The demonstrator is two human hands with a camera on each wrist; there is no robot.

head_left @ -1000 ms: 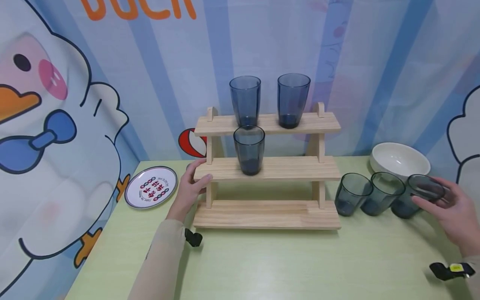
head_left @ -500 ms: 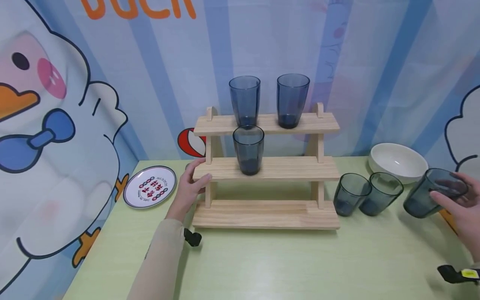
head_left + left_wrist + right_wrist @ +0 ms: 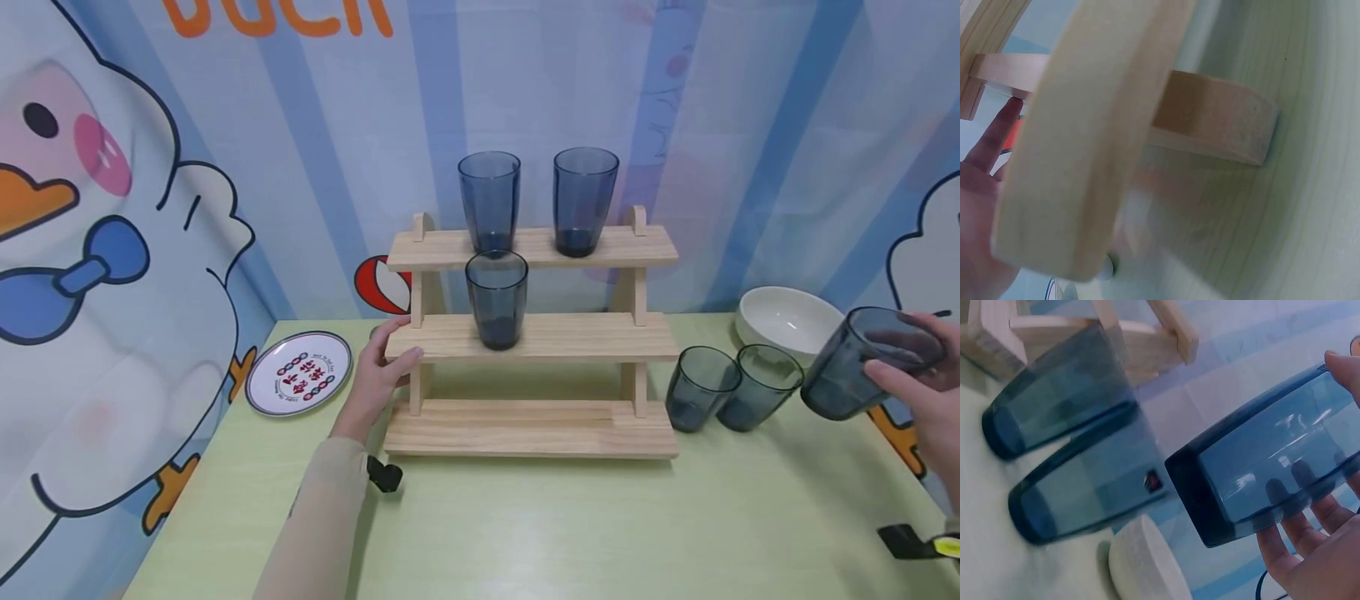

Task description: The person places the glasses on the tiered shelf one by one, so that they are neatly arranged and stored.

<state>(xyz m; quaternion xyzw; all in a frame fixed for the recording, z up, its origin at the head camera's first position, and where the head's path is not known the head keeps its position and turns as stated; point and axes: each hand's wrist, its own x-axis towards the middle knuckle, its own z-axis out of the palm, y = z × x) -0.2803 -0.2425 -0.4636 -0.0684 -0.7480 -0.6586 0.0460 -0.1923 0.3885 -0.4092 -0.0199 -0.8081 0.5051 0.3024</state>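
At the right of the head view, my right hand grips a smoky blue drinking glass, tilted and lifted off the table. In the right wrist view, the thumb and fingers lie on opposite sides of that glass. My left hand holds the left end of the middle tier of a three-tier wooden display shelf; some fingers are hidden behind it. Two matching glasses, a left one and a right one, stand on the top tier. A third glass is on the middle tier.
Two more glasses, one nearer the shelf and one beside it, stand close together on the green table. Behind them sits a white bowl. A patterned plate lies left of the shelf; a printed curtain hangs behind.
My right hand has taken the rightmost glass off the table, moving it right and then upward, away from the other two. My left hand has stayed at the shelf.
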